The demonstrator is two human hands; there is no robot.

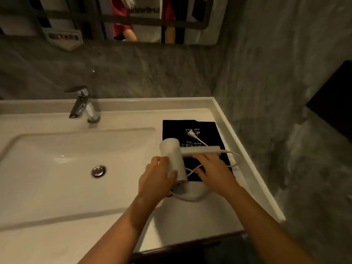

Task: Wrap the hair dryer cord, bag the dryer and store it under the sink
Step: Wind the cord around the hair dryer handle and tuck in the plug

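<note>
A white hair dryer point(172, 149) lies on a flat black bag point(175, 128) with gold print, on the counter right of the basin. Its handle point(202, 150) points right. My left hand point(157, 175) grips the dryer's barrel from the near side. My right hand point(211, 168) rests just below the handle with fingers pinching the white cord point(191, 172), which crosses itself over the bag. The cord loops off the handle end point(237, 159) and curls on the counter near my wrists. The plug point(191, 134) lies on the bag beyond the dryer.
A white basin point(57, 168) with a chrome drain point(98, 171) fills the left. A chrome tap point(82, 104) stands behind it. The counter's raised rim point(247, 159) meets a grey wall on the right. A mirror hangs above. A dark cabinet edge point(190, 244) shows below the counter.
</note>
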